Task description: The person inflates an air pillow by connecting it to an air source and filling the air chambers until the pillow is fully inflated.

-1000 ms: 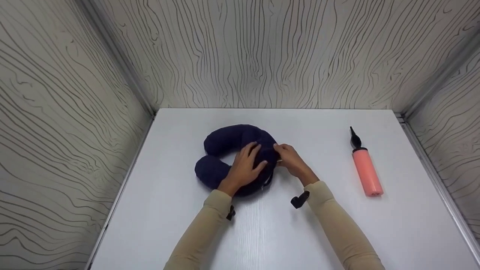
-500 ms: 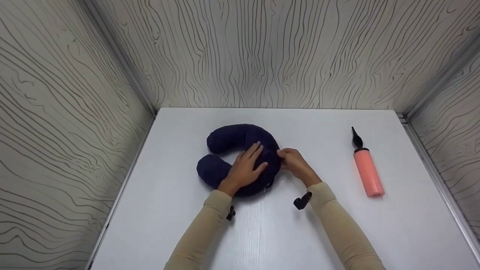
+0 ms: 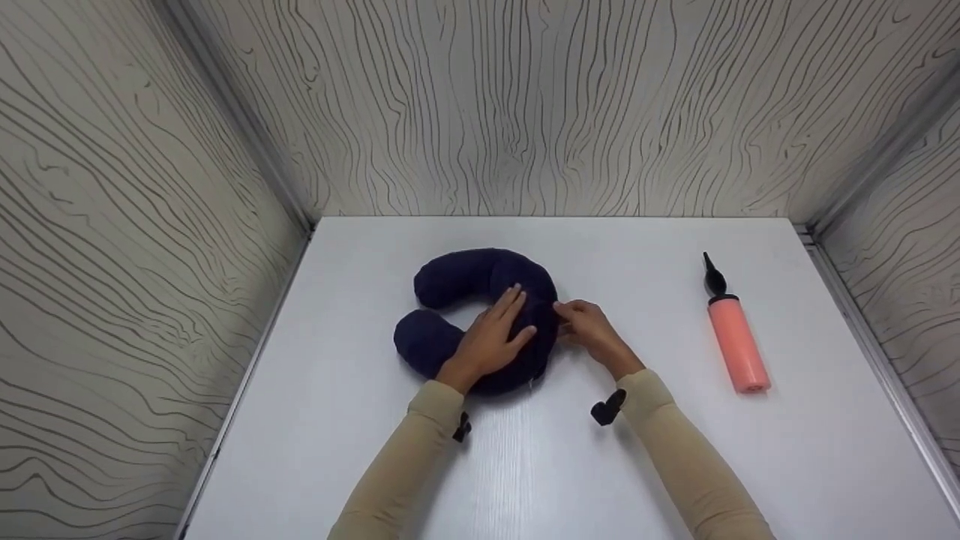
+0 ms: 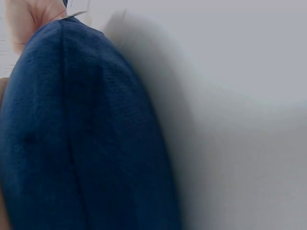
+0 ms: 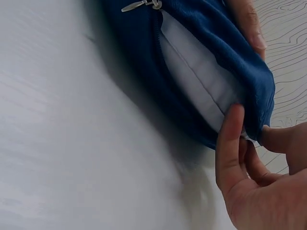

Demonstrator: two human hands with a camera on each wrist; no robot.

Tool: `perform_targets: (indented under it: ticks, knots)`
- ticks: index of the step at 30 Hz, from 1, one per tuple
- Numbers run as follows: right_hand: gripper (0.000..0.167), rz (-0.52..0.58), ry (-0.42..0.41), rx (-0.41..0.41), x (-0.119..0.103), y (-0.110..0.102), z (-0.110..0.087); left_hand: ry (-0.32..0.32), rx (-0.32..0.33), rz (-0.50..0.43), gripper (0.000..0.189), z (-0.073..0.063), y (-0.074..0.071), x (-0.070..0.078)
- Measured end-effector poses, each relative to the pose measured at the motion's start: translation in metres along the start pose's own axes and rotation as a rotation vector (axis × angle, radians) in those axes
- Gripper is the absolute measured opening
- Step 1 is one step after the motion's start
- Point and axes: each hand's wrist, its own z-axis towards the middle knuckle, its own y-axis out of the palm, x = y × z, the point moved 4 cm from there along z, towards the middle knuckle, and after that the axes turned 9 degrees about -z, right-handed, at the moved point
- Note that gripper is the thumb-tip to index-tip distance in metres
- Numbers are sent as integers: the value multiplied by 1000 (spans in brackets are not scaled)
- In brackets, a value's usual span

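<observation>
A dark blue, U-shaped neck pillow [image 3: 457, 274] lies on the white table, its opening facing left. My left hand [image 3: 491, 337] rests on top of it with fingers extended. At the outer right edge, my right hand [image 3: 592, 330] pinches the fabric cover. The right wrist view shows an unzipped gap with a white inner part [image 5: 192, 72] inside. The thumb is on the cover's edge there, and the index fingertip [image 5: 235, 115] is at the gap. A metal zipper pull [image 5: 135, 5] hangs at the gap's far end. Blue fabric [image 4: 86, 124] fills much of the left wrist view.
To the right on the table [image 3: 810, 450] lies a pink hand pump [image 3: 737, 345] with a black nozzle [image 3: 714, 281]. Panels with a wood-grain pattern [image 3: 525, 112] stand at the back and both sides.
The pillow has shifted slightly right. My right hand has moved a little right and toward me along its edge, still at the cover. My left hand stays on top.
</observation>
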Motion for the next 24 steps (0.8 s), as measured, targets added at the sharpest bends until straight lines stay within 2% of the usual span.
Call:
perform_targets:
  ticks: [4, 15, 20, 24]
  knots:
    - [28, 8, -11, 4, -1, 1, 1, 11, 14, 5, 72, -1, 0, 0]
    - [32, -31, -16, 11, 2, 0, -4, 19, 28, -3, 71, 0, -1, 1]
    - [28, -20, -22, 42, 8, 2, -13, 71, 77, 34, 69, 0, -5, 4]
    - [26, -146, -73, 51, 11, 5, -27, 123, 125, 122, 64, -4, -7, 9]
